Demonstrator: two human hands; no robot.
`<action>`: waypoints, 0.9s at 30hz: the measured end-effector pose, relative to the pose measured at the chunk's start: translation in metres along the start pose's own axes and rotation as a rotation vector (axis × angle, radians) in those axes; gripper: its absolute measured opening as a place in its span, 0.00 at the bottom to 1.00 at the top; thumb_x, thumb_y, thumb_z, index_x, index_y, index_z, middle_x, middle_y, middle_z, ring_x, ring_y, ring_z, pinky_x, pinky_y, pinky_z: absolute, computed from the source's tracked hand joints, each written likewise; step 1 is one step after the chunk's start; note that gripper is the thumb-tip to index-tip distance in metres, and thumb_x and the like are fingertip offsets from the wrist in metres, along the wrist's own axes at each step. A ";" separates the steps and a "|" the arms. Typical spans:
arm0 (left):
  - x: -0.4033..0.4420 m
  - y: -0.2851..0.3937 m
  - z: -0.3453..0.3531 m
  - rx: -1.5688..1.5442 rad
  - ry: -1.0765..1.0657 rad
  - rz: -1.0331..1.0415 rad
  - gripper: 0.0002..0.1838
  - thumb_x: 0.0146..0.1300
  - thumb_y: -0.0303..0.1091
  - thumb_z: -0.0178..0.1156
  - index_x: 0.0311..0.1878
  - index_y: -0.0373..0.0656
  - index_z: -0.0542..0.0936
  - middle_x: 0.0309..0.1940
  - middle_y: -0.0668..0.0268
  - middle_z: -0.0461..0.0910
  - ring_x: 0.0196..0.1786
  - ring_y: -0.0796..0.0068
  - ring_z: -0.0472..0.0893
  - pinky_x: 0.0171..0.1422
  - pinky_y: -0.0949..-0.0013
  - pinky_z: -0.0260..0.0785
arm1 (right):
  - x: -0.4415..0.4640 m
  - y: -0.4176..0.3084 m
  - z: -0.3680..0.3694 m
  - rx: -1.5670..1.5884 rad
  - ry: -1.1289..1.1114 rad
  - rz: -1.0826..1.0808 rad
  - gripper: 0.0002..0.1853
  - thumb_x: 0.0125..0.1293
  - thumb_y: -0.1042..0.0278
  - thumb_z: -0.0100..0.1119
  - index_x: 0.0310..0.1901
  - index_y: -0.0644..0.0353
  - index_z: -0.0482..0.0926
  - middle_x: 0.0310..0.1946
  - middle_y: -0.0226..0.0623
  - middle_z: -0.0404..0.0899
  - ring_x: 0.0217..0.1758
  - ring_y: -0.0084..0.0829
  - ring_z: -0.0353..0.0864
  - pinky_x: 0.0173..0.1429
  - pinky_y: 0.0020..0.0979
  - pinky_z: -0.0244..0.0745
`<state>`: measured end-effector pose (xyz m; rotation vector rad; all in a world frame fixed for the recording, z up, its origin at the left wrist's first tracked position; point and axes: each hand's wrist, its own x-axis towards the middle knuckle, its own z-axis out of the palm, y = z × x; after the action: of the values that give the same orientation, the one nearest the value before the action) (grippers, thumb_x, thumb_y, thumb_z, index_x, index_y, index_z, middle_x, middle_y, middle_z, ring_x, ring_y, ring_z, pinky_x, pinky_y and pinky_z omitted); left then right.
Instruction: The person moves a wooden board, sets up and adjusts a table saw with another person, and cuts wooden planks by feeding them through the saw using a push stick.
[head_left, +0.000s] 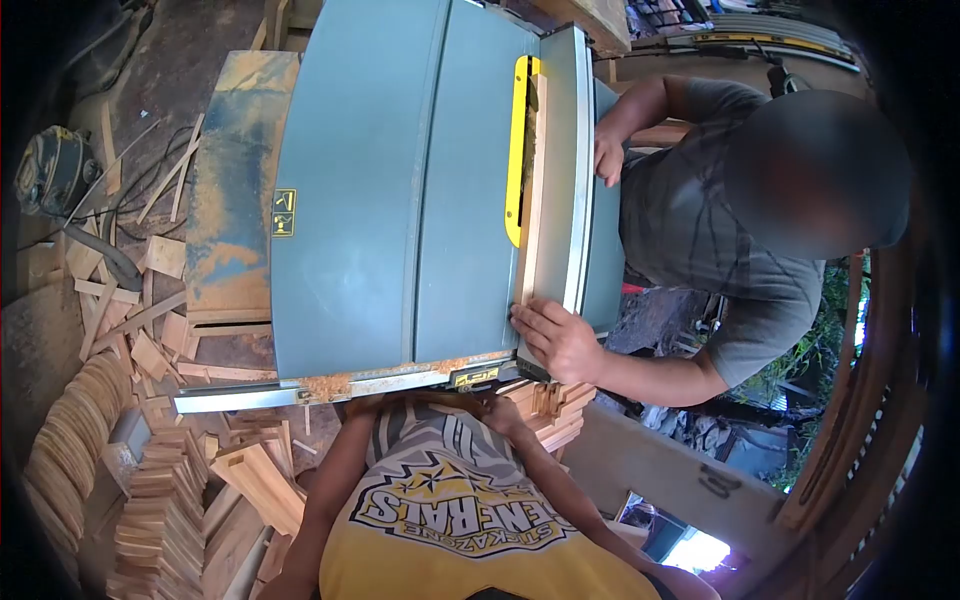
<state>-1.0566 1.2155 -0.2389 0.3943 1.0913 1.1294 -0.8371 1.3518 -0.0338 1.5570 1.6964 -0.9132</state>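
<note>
Both my arms reach forward from my yellow shirt to the front edge of a table saw. My left hand is just under the front rail, its fingers hidden by the rail. Close to the rail's scale and my shorts is my right hand, its fingers also out of sight. Whether either one holds anything does not show. On the saw top, a wood strip lies along the fence, beside the yellow blade insert.
A co-worker at the right presses one hand on the strip's near end; the other hand is by the fence. Stacked wood pieces and offcuts lie left. More cut wood sits beneath the saw's front right. Sawdust covers part of the rail.
</note>
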 end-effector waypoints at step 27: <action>-0.006 0.008 -0.003 0.147 0.027 -0.003 0.27 0.64 0.50 0.55 0.61 0.42 0.71 0.64 0.58 0.67 0.63 0.62 0.70 0.68 0.61 0.60 | -0.003 0.004 -0.003 0.047 0.025 0.006 0.20 0.61 0.56 0.55 0.52 0.54 0.78 0.47 0.51 0.79 0.51 0.50 0.78 0.55 0.43 0.73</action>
<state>-1.0634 1.2131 -0.2316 0.4940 1.2027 1.0577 -0.8324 1.3524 -0.0297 1.6095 1.6981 -0.9399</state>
